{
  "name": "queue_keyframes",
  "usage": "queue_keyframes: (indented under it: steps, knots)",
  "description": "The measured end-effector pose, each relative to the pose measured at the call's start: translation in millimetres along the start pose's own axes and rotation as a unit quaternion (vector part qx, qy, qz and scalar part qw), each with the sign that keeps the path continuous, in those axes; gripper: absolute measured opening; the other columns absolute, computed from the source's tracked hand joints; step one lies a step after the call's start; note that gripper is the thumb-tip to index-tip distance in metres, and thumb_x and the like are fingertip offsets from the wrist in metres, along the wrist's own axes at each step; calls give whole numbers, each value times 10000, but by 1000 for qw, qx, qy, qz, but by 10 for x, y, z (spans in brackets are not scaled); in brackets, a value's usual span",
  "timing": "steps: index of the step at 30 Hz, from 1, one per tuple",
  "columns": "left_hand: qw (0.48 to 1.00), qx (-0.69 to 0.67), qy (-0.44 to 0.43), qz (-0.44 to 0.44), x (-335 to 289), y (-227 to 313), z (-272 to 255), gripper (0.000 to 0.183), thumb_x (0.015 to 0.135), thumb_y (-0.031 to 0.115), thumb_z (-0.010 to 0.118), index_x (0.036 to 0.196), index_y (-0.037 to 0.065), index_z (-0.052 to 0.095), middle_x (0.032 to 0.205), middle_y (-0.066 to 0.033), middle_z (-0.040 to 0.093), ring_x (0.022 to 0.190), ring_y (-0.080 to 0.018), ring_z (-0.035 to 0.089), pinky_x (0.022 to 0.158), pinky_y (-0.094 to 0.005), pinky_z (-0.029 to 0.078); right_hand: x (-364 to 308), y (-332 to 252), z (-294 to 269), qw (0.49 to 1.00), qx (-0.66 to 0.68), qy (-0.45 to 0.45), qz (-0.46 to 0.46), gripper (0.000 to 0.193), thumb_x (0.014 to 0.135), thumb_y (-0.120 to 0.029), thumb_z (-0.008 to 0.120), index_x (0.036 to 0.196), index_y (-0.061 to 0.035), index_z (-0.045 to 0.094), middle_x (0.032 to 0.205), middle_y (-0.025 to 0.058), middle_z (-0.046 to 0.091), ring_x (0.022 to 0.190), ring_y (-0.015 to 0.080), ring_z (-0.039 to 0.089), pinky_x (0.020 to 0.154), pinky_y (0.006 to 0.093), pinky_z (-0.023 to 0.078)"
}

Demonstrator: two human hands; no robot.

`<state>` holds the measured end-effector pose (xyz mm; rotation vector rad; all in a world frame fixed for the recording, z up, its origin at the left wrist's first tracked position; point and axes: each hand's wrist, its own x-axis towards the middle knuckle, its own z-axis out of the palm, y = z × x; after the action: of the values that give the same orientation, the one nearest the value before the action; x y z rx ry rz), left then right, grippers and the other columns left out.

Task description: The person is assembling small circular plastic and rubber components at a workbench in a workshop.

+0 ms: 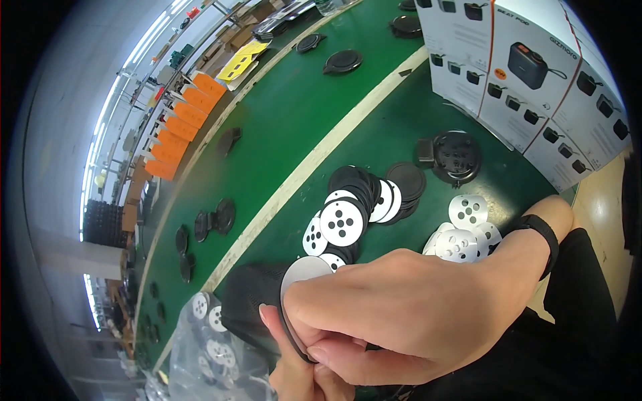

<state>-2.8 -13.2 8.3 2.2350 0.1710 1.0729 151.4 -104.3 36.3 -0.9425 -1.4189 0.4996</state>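
Close in front of me is a black mesh-covered cylinder (251,301) with a grey round end face (309,269) and a thin dark rim. My left hand (302,375), partly hidden, wraps it from below with fingertips on the rim. Across the top reaches my right hand (401,311), its bent fingers and thumb closed at the rim of the grey face. Just beyond the hands lies a spread pile of white discs with holes (342,222) and black discs (406,182). Beside my right wrist sits a heap of shiny silver-white discs (461,242).
A clear plastic bag (200,354) with white discs lies at the lower left. Near the printed white boxes (528,73) is a black round plastic part (457,158). More black round parts (342,61) lie on the green belt (287,127) past a pale strip (321,150). Orange bins (180,125) line its far side.
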Motion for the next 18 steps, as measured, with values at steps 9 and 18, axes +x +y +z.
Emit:
queue_keyframes:
  steps: [9,18]
  knots:
    - [998,-8,-42,46,94,-62,-34,483,960,155,392,1273,-209,344,1260,-321,471,1093,-292,552,942,-337,408,-7,18,-19,979,-201,22,-23,143,826,-99,613,828,-66,474,621,15,482,502,202,487,441,269,376]
    - [992,11,56,-110,193,159,-72,307,935,137,438,861,-104,613,748,-128,638,670,-142,582,625,-238,446,45,13,-111,974,-216,62,-5,191,801,-122,679,902,-63,528,478,-20,414,387,135,434,364,253,302]
